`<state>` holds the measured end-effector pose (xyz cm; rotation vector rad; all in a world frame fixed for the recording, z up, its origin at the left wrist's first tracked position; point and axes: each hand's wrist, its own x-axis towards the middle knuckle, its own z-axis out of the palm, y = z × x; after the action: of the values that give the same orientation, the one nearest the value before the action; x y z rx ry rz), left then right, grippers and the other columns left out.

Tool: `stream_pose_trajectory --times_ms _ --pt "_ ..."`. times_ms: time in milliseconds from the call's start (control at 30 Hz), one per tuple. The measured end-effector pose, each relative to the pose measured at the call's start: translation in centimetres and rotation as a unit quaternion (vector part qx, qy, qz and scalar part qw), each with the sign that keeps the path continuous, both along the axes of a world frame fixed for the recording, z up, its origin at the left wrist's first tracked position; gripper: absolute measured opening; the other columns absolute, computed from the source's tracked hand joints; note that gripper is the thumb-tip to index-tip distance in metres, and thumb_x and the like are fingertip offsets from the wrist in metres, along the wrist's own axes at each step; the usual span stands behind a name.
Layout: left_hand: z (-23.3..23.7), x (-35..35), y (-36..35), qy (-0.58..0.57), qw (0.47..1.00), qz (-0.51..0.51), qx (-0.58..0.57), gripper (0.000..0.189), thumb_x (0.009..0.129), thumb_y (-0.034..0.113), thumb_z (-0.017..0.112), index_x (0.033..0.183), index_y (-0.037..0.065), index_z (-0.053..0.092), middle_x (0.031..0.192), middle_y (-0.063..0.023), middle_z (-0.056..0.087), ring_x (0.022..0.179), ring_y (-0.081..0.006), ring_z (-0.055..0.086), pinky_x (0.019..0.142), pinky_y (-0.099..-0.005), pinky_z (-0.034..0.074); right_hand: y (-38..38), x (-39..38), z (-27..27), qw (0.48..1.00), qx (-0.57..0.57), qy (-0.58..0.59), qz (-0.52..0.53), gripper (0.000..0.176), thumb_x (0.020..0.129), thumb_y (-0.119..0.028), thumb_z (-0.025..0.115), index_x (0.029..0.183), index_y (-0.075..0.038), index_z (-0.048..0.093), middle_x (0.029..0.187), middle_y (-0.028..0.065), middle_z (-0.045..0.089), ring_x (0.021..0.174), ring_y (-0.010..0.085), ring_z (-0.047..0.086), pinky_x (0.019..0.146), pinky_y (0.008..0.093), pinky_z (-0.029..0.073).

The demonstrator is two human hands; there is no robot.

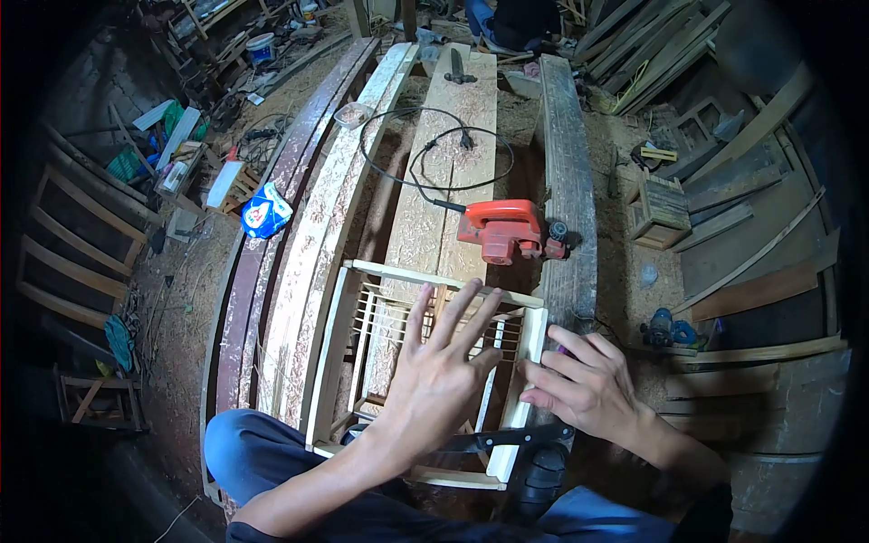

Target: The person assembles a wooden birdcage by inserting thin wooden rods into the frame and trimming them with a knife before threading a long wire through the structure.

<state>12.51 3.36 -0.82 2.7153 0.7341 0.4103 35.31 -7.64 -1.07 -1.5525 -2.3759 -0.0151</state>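
Left hand [440,376], fingers apart, reaches over the wooden frame [328,362]; right hand [587,380] curls at its three-o'clock edge, grip unclear. Narrow gap to red tool [500,235], one o'clock.

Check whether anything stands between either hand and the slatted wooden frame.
Nothing visible does. The left hand lies over the slatted wooden frame, fingers spread toward its far rail. The right hand is at its right side rail, with a small purple thing showing among the fingers. The black-handled knife lies nearer the person, below both hands' fingers.
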Motion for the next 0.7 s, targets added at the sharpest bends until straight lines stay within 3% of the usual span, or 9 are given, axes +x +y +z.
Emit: stream_pose_trajectory --times_ms 67,300,433,567,700 --pt "0.2 -0.3 0.2 -0.01 1.0 0.008 -0.017 0.014 0.089 0.017 0.079 0.102 0.013 0.081 0.161 -0.0138 0.054 0.158 -0.0354 0.038 0.132 -0.0601 0.02 0.1 -0.1 0.2 1.0 0.004 0.016 -0.001 0.036 0.092 -0.043 0.08 0.113 -0.013 0.078 0.096 0.0014 0.068 0.108 0.0236 0.066 0.077 0.0373 0.048" --pt "2.3 -2.3 1.4 -0.046 0.998 0.028 -0.035 0.03 0.088 0.022 0.085 0.117 0.013 0.081 0.159 -0.0178 0.056 0.154 -0.0381 0.044 0.131 -0.0589 0.027 0.0 -0.1 0.9 0.997 -0.03 0.072 -0.013 0.028 0.088 -0.034 0.083 0.106 -0.013 0.079 0.096 0.0018 0.065 0.095 0.0223 0.063 0.077 0.0379 0.049" --pt "4.5 -4.3 2.7 -0.081 0.996 0.041 -0.012 0.026 0.085 0.014 0.085 0.11 0.01 0.081 0.141 -0.0171 0.065 0.138 -0.0391 0.055 0.121 -0.0575 0.039 0.5 -0.6 1.3 0.994 -0.024 0.102 -0.029 0.021 0.092 -0.03 0.081 0.101 -0.012 0.079 0.092 0.0014 0.063 0.09 0.0197 0.06 0.075 0.0372 0.045" --pt "4.6 -6.3 3.1 -0.009 0.997 0.078 0.009 0.02 0.09 0.019 0.083 0.108 0.01 0.08 0.161 -0.0186 0.051 0.153 -0.0434 0.04 0.129 -0.061 0.028 1.8 -1.3 1.1 0.996 0.014 0.091 -0.016 0.017 0.09 -0.026 0.082 0.098 -0.011 0.079 0.09 0.0011 0.063 0.086 0.0191 0.058 0.078 0.0369 0.042" --pt "2.6 -7.0 3.9 -0.026 0.998 0.063 -0.017 0.018 0.092 0.019 0.083 0.107 0.009 0.079 0.167 -0.0199 0.044 0.156 -0.0452 0.034 0.129 -0.0615 0.028 3.6 -2.6 -0.2 0.992 0.029 0.12 0.033 0.015 0.09 -0.023 0.082 0.095 -0.011 0.077 0.089 0.0013 0.064 0.087 0.0191 0.06 0.081 0.0378 0.044"
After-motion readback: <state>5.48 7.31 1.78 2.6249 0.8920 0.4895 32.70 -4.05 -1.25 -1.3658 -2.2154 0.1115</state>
